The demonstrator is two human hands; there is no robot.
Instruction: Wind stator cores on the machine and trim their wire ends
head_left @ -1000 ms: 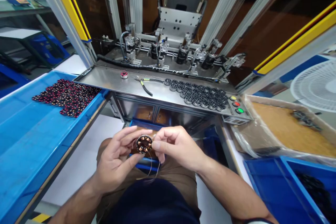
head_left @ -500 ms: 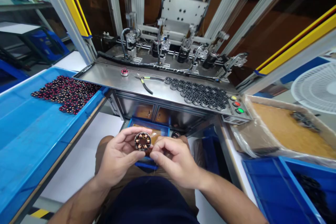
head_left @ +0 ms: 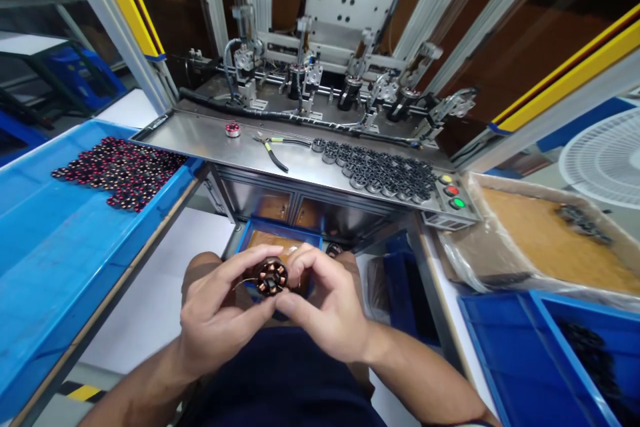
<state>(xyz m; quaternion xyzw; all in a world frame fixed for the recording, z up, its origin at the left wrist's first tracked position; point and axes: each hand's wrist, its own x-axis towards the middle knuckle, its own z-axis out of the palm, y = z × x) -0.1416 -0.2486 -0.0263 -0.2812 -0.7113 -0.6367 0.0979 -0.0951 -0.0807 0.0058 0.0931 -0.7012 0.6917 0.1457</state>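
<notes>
Facing us axis-on, the copper-wound ring [head_left: 271, 276] sits pinched in the left hand [head_left: 215, 310], at its eight o'clock. The right hand [head_left: 330, 303], equally near at four o'clock, meets its edge; what it holds is unclear. Pliers [head_left: 275, 158] lie at twelve o'clock.

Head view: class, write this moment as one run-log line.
left hand: holds wound ring | right hand: at ring's right edge | pliers: on metal ledge

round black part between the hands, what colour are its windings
Coppery; the round part shows best in the head view.
</notes>
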